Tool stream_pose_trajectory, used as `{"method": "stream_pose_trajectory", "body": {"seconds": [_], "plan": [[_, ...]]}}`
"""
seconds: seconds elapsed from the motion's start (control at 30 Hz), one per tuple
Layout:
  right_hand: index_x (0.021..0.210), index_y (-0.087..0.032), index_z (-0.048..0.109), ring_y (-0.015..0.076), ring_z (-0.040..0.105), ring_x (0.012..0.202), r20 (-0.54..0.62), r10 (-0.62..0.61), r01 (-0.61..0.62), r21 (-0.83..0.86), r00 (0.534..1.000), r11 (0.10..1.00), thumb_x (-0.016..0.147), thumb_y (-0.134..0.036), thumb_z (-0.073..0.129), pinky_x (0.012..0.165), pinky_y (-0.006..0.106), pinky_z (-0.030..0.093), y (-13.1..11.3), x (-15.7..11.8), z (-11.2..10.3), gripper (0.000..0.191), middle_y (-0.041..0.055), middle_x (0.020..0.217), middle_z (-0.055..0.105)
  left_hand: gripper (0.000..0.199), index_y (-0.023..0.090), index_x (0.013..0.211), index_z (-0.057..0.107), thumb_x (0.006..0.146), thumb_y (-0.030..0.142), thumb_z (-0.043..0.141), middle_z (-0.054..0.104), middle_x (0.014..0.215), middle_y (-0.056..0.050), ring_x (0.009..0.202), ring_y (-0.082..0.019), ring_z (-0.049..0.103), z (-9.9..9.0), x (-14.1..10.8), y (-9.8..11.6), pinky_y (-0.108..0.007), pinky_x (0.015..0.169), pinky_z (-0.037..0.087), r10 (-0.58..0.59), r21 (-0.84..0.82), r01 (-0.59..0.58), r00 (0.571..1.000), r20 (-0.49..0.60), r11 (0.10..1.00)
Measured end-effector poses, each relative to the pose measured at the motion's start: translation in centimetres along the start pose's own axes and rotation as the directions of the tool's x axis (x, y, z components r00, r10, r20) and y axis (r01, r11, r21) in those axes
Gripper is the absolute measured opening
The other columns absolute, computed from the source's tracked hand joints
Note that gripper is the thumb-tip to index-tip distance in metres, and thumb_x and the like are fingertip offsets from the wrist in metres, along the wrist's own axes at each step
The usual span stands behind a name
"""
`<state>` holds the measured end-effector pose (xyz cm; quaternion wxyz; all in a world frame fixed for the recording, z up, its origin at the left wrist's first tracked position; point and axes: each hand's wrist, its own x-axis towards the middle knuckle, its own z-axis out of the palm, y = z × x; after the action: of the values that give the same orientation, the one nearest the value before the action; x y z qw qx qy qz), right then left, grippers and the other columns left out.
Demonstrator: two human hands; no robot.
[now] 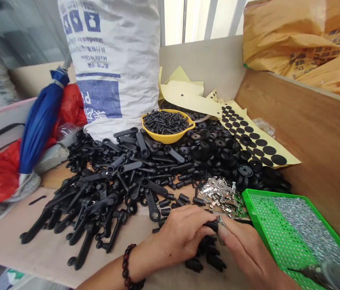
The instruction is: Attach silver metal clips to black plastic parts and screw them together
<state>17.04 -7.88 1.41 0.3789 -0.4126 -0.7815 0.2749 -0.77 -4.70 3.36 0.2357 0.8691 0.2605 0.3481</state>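
Note:
My left hand (pixel 180 231), with a beaded bracelet at the wrist, is closed around a short black plastic sleeve (pixel 212 226). Right at its end, my right hand (pixel 245 245) pinches small silvery metal clips (pixel 220 221); how many is hidden by the fingers. The two hands nearly touch. Below them lie several more black sleeves (pixel 216 262) on the tabletop. Just beyond the hands is a heap of flat metal clips (pixel 222 193). Loose black sleeves (pixel 184 197) are scattered to its left.
Black crank handles (pixel 97 201) pile up on the left, black round discs (pixel 218 145) behind. A yellow bowl (pixel 166 139) holds black springy pieces. A green tray (pixel 290 245) of small metal pins stands right, a power screwdriver (pixel 335 274) over its corner. A white sack (pixel 136 48) stands behind.

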Motion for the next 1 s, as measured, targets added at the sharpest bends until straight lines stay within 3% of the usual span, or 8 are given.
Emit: {"method": "stream_pose_trajectory", "body": {"seconds": [0.13,0.33,0.47,0.63,0.83,1.0], "plan": [[0.072,-0.023,0.046,0.0139,0.056,0.054,0.043,0.096,-0.086,-0.184,0.994,0.979,0.097,-0.024,0.028,0.052,0.024,0.042,0.9,0.1,0.3,0.031,-0.0011,0.062,0.058,0.02,0.012,0.096,0.061,0.093,0.021,0.044,0.069,0.085,-0.008,0.078,-0.019,0.062,1.2,-0.5,-1.4,-0.028,0.073,0.051,-0.064,0.066,0.063,0.998,0.008,0.996],[0.07,-0.025,0.045,0.0172,0.057,0.046,0.063,-0.027,0.058,-0.579,0.998,0.813,0.095,-0.023,0.029,0.046,0.029,0.033,3.0,-0.4,0.9,0.03,-0.0016,0.056,0.058,0.012,0.015,0.092,0.062,0.085,0.014,0.053,0.066,0.088,-0.006,0.087,-0.021,0.056,1.5,-0.5,-1.9,-0.034,0.083,0.046,-0.192,0.251,0.134,0.956,0.221,0.959],[0.071,-0.026,0.04,0.0161,0.056,0.046,-0.003,-0.095,0.071,-0.641,0.995,0.764,0.096,-0.025,0.029,0.046,0.028,0.034,3.4,0.1,0.4,0.027,-0.0032,0.056,0.054,0.011,0.017,0.094,0.062,0.083,0.019,0.058,0.063,0.096,-0.006,0.093,-0.022,0.053,0.7,-0.6,-1.7,-0.035,0.085,0.044,-0.255,0.334,0.151,0.921,0.295,0.93],[0.074,-0.025,0.04,0.0158,0.058,0.05,-0.006,-0.12,0.084,-0.685,0.993,0.723,0.097,-0.027,0.027,0.047,0.027,0.037,3.8,1.9,-0.5,0.026,-0.0019,0.063,0.053,0.01,0.017,0.092,0.063,0.088,0.017,0.053,0.065,0.096,-0.005,0.092,-0.019,0.055,-0.2,0.7,-3.5,-0.03,0.084,0.044,-0.248,0.38,0.14,0.936,0.251,0.914],[0.076,-0.024,0.043,0.016,0.058,0.053,-0.018,-0.11,0.06,-0.748,0.994,0.661,0.096,-0.025,0.027,0.046,0.028,0.037,5.3,2.8,-0.3,0.026,-0.0008,0.068,0.052,0.018,0.016,0.076,0.063,0.085,0.01,0.049,0.066,0.082,-0.006,0.077,-0.019,0.059,0.4,4.2,-6.2,-0.029,0.072,0.047,-0.253,0.494,0.0,0.859,0.445,0.869],[0.077,-0.022,0.047,0.0181,0.057,0.064,0.038,-0.078,0.078,-0.782,0.996,0.618,0.092,-0.019,0.036,0.054,0.03,0.04,6.8,3.4,-0.2,0.019,0.0028,0.075,0.054,0.018,0.016,0.083,0.066,0.083,0.009,0.049,0.066,0.081,-0.007,0.075,-0.02,0.063,0.2,5.2,-7.5,-0.028,0.066,0.049,-0.311,0.531,0.054,0.858,0.408,0.845]]}}
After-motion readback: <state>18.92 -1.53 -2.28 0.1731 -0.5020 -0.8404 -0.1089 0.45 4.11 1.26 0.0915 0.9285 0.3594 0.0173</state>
